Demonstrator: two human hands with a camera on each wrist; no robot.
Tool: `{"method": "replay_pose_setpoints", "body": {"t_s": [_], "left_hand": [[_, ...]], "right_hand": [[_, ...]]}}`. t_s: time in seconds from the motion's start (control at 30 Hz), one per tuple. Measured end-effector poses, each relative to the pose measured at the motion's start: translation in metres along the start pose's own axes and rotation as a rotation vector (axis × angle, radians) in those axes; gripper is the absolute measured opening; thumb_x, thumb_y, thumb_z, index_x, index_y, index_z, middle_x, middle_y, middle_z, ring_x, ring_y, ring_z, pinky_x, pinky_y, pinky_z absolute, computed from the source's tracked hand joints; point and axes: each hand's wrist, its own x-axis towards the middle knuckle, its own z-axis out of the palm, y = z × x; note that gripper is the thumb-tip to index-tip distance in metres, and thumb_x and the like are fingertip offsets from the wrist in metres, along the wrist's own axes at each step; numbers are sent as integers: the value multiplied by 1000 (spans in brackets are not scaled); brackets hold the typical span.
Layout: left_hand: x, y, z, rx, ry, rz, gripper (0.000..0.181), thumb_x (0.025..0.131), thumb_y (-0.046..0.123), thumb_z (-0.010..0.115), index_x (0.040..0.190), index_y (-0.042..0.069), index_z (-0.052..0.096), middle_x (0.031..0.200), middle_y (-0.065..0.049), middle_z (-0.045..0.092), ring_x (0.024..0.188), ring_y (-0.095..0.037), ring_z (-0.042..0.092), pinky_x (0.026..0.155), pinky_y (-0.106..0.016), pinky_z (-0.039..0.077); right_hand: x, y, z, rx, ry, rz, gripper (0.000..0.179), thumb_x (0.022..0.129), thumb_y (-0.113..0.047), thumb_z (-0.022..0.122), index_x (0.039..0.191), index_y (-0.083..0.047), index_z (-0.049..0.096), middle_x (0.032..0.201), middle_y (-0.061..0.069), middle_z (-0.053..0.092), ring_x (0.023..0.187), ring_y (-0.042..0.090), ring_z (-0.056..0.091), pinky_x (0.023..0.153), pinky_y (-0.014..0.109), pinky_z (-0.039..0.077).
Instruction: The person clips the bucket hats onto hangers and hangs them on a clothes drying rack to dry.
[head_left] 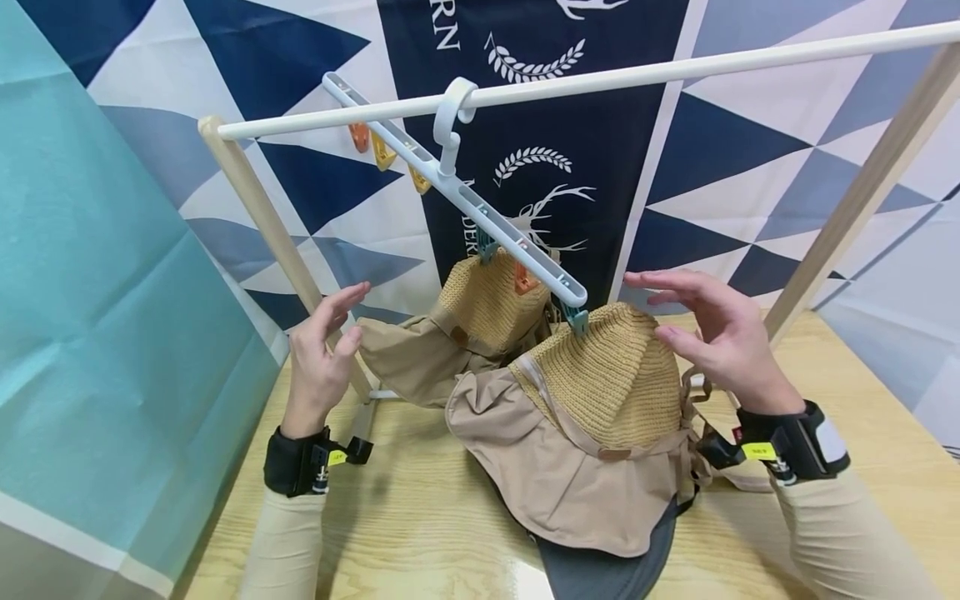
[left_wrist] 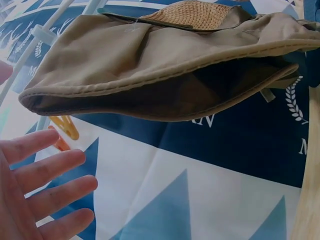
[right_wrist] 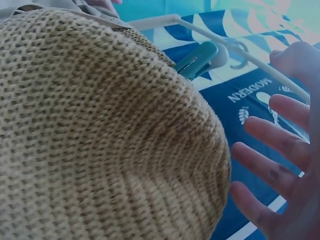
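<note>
Two straw-crowned hats with wide beige cloth brims hang from a pale blue clip hanger (head_left: 465, 196). The near hat (head_left: 600, 392) is held at its crown by a teal clip (head_left: 576, 320); the far hat (head_left: 487, 304) hangs by another teal clip (head_left: 486, 245). My left hand (head_left: 321, 358) is raised left of the far hat's brim, fingers loosely bent, holding nothing. My right hand (head_left: 716, 333) stays just right of the near hat's crown, fingers spread in the right wrist view; whether a fingertip touches the straw I cannot tell.
The hanger hooks over a white rail (head_left: 675, 75) on wooden posts (head_left: 862, 192). Orange and yellow clips (head_left: 382, 152) hang at its far end. Beneath the near hat, a dark grey cap-like brim (head_left: 607, 558) lies over the wooden table (head_left: 405, 517). Patterned cloth (head_left: 315, 50) covers the back.
</note>
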Motion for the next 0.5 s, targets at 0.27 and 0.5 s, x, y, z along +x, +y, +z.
{"method": "replay_pose_setpoints", "body": {"t_s": [0.27,0.5], "left_hand": [[1,1,-3,-4,-4,-10,54,103,29,58,152,10,70,150,-16,76,138,-16,72,114,-14,49],[1,1,-7,-26,12,-9,53,104,28,57,151,8,70,150,-18,75,137,4,67,115,-13,48]], "right_hand": [[40,-25,2,-212,-125,26,71,83,25,72,152,10,62,153,9,74,142,12,70,107,22,55],[77,-38,16,-409,-275,3,83,79,14,89,157,-2,64,157,8,71,141,3,68,103,15,58]]}}
